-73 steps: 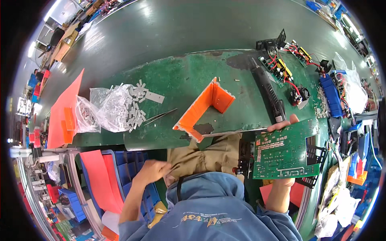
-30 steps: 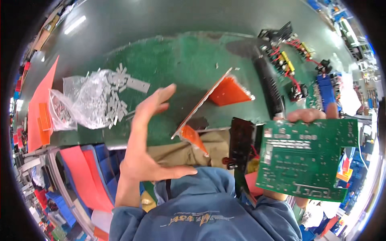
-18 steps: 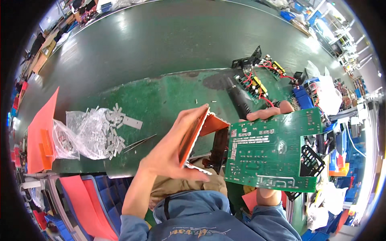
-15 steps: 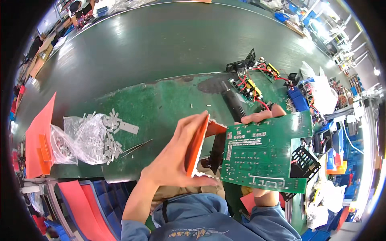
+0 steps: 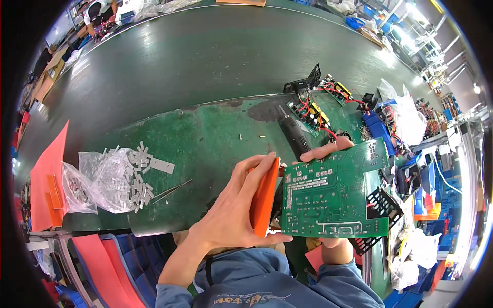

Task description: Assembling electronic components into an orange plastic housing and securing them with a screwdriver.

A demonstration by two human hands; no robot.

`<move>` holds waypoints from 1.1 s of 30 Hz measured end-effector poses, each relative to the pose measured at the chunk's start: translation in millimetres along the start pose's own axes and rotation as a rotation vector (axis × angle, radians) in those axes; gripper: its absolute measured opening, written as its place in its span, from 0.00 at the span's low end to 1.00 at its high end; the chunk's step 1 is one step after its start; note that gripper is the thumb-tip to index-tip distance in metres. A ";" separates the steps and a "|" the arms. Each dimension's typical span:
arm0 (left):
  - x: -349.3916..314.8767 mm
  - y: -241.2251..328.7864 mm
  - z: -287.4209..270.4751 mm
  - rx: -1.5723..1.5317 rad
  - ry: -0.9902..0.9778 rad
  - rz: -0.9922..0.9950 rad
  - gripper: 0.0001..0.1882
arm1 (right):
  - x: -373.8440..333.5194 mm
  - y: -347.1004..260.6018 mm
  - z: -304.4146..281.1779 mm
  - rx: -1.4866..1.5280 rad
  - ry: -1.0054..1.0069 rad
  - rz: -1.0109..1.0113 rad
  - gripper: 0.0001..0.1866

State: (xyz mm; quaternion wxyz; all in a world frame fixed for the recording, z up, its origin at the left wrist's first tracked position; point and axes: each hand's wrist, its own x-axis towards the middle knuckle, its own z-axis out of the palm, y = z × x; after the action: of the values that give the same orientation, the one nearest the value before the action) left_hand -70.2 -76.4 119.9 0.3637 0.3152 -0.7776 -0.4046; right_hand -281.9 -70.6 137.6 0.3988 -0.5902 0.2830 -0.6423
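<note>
My left hand (image 5: 224, 216) is closed on an orange panel (image 5: 265, 199), fingers over its far edge and thumb below. The panel stands on edge, right at the left end of a green circuit board (image 5: 328, 197); whether they touch I cannot tell. My right hand (image 5: 329, 149) grips that board from behind, fingers curled over its far edge. The board's soldered underside faces me, and black perforated brackets (image 5: 384, 206) stick out at its right side. What lies on its other face is mostly hidden. Just beyond the board, a black electric screwdriver (image 5: 295, 134) rests on the bench.
Wired circuit boards (image 5: 312, 112) lie beyond the screwdriver. Left on the green bench are tweezers (image 5: 172, 191), a plastic bag (image 5: 107, 182) with small grey pieces spilling out, and an orange-red sheet (image 5: 47, 182). Blue bins (image 5: 377, 126) stand at right. Another person (image 5: 98, 18) sits far left.
The orange panel has turned more upright and shifted right, nearer the board, so its ragged whitish edge is now largely hidden. The board has moved slightly left and tilted.
</note>
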 end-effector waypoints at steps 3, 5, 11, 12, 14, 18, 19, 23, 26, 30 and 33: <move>-1.1 0.4 2.0 0.018 0.027 0.008 0.71 | -5.7 3.3 -2.1 -0.027 -0.001 0.013 0.42; -2.5 0.8 2.7 0.018 0.041 0.007 0.71 | -8.7 4.0 -2.2 0.021 -0.030 0.021 0.48; 0.7 0.2 5.1 0.000 0.046 0.038 0.71 | 1.0 19.4 -17.8 0.105 -0.193 -0.171 0.67; 0.0 -0.5 4.7 0.001 0.049 0.031 0.71 | 1.4 15.7 -11.7 -0.001 -0.170 -0.195 0.70; 0.0 -2.3 3.7 -0.015 0.059 0.052 0.72 | 4.8 22.8 -15.9 -0.104 -0.148 -0.212 0.73; 0.2 -2.6 5.1 0.000 0.067 0.038 0.72 | -0.7 40.5 -33.3 0.117 -0.240 -0.288 0.73; 0.6 -3.4 5.8 -0.011 0.067 0.030 0.72 | -3.8 39.6 -31.6 0.106 -0.223 -0.268 0.73; -2.8 -6.3 7.9 -0.007 0.079 0.023 0.72 | -6.7 30.4 -20.3 0.059 -0.159 -0.207 0.75; -1.5 -3.8 7.9 -0.013 0.074 0.009 0.72 | -1.4 17.7 -11.3 0.013 -0.112 -0.182 0.76; -1.3 -6.5 9.2 -0.018 0.079 0.017 0.72 | 1.5 9.5 -1.4 -0.040 -0.054 -0.150 0.78; -2.7 -5.3 6.8 -0.040 0.095 0.056 0.71 | 2.4 6.7 2.5 -0.061 -0.028 -0.138 0.79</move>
State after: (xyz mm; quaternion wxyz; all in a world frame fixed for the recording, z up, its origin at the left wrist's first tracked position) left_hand -73.2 -74.1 111.8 0.4176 0.3047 -0.7598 -0.3942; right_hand -278.1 -75.9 133.6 0.3394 -0.6291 0.2556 -0.6510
